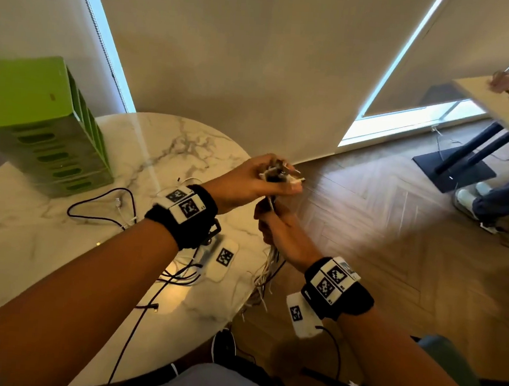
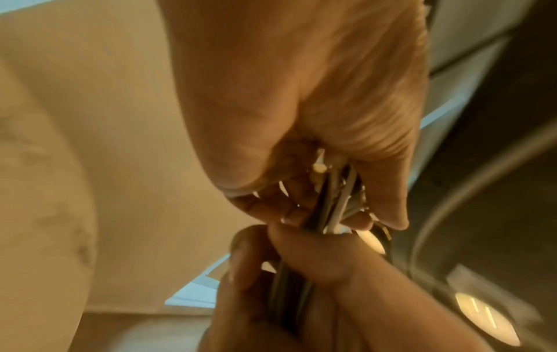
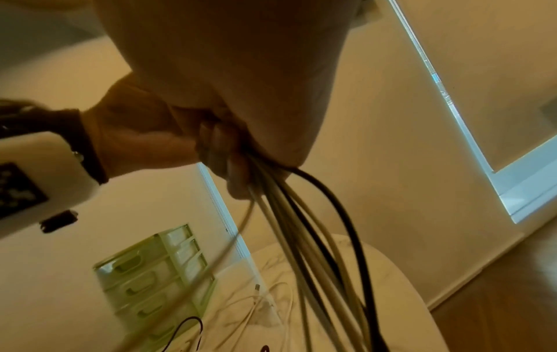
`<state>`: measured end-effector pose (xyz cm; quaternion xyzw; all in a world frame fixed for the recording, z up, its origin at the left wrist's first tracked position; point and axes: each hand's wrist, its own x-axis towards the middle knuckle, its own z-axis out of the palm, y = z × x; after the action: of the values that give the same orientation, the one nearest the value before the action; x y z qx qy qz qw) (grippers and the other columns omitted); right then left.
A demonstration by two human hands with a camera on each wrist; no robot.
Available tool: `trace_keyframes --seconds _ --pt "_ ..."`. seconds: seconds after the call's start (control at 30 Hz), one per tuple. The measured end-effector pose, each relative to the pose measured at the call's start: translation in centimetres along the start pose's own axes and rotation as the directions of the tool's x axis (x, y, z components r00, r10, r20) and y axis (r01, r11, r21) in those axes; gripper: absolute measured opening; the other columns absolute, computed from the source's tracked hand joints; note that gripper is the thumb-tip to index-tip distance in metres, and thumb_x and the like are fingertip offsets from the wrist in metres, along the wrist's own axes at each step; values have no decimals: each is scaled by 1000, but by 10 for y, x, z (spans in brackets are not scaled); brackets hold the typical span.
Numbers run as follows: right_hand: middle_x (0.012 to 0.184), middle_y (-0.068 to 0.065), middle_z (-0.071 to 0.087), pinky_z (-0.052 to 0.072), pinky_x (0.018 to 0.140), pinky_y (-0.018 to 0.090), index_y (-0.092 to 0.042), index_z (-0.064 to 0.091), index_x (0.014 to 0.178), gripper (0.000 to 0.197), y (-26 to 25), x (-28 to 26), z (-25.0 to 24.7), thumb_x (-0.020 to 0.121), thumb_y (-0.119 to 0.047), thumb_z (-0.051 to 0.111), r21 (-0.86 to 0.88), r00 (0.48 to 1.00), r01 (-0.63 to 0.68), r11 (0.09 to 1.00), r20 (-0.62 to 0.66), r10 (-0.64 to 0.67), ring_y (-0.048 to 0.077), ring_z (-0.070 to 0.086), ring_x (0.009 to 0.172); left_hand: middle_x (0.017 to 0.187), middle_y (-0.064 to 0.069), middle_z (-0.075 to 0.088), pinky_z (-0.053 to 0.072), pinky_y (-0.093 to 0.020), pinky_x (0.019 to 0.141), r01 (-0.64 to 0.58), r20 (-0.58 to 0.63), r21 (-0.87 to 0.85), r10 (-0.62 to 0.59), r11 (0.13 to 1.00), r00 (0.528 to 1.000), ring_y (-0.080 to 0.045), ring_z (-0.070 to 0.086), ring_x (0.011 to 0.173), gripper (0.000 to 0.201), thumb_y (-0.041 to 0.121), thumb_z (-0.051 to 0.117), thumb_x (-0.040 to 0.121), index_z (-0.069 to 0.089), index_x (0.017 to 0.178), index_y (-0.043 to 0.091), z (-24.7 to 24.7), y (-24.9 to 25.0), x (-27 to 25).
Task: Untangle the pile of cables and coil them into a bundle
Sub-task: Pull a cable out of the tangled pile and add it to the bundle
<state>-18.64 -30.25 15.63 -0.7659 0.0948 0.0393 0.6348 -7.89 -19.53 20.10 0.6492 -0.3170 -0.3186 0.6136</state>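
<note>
Above the table's right edge my left hand [image 1: 263,178] grips the plug ends [image 1: 279,173] of a bunch of white and black cables. Just below it my right hand [image 1: 278,225] is closed round the same bunch, whose strands [image 1: 266,273] hang down past the table edge. The left wrist view shows the cables [image 2: 331,204] running from my left hand's fist into the right hand [image 2: 301,274]. Seen from the right wrist, the bundle [image 3: 301,214] fans out below my right hand's fingers [image 3: 232,171]. More loose cables [image 1: 103,208], black and white, lie on the marble table [image 1: 29,251].
A green slotted drawer unit [image 1: 39,124] stands at the table's back left. Wood floor [image 1: 396,234] lies to the right, with another person's legs and shoes [image 1: 475,201] by a second table [image 1: 504,99]. Roller blinds cover the windows behind.
</note>
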Motion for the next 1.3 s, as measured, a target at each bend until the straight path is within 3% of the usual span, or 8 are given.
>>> trace_keyframes --seconds 0.23,0.4,0.6,0.7,0.83,1.0,1.13,1.3 --pt "68 2 42 34 62 29 -18 55 80 27 -11 -14 -45 99 -33 44 138 990 -7 990 -137 26 19 38 65 131 -6 59 55 -25 90 88 190 -104 -67 991 979 -10 63 117 85 -5 79 79 33 146 18 25 -16 10" --pt "61 -5 29 29 59 31 -20 39 68 33 -34 -40 -60 101 -16 36 381 998 -17 924 -55 41 12 28 57 118 15 55 39 -16 86 81 448 686 -507 723 736 -8 48 111 53 38 87 76 52 116 34 55 -61 18" --pt "64 -3 25 30 63 30 -21 37 70 21 -52 -59 -74 88 -15 48 579 970 202 790 -230 -79 15 23 60 90 -8 65 48 -39 72 -92 51 360 79 928 996 -18 62 80 29 33 68 91 59 98 6 86 -119 57" --pt "63 -6 32 29 63 27 -23 41 67 29 -54 -56 -87 95 -13 42 633 936 317 706 -331 -124 12 28 60 77 1 61 50 -34 69 -4 -130 94 17 996 991 -7 60 68 16 19 67 96 51 92 18 122 -128 59" --pt "62 -7 30 27 62 29 -27 44 62 38 -48 -43 -115 98 -15 41 430 924 250 867 -373 -81 11 28 58 74 -1 68 60 -33 64 201 257 243 -263 949 930 -13 70 64 54 44 72 90 50 120 6 144 -134 57" --pt "63 -3 32 34 64 36 -24 38 72 24 -30 -36 -143 86 -8 49 81 929 79 994 -368 -44 13 31 59 147 -8 47 41 -54 112 128 407 528 -382 840 830 -26 51 131 101 71 72 77 26 151 19 123 -157 54" --pt "70 1 37 35 70 44 -20 38 85 14 -19 -30 -152 84 -10 48 -138 953 -71 988 -301 26 19 37 67 170 6 2 -4 -52 125 26 310 651 -297 758 903 -18 2 156 107 87 45 79 4 160 30 95 -143 49" --pt "71 -16 49 42 63 19 -29 51 104 29 -13 -19 -132 99 -1 47 -292 995 -16 956 -100 -14 -2 47 61 164 0 27 18 -39 125 -35 237 155 -3 987 971 -10 21 152 74 65 34 96 22 158 25 86 -85 62"
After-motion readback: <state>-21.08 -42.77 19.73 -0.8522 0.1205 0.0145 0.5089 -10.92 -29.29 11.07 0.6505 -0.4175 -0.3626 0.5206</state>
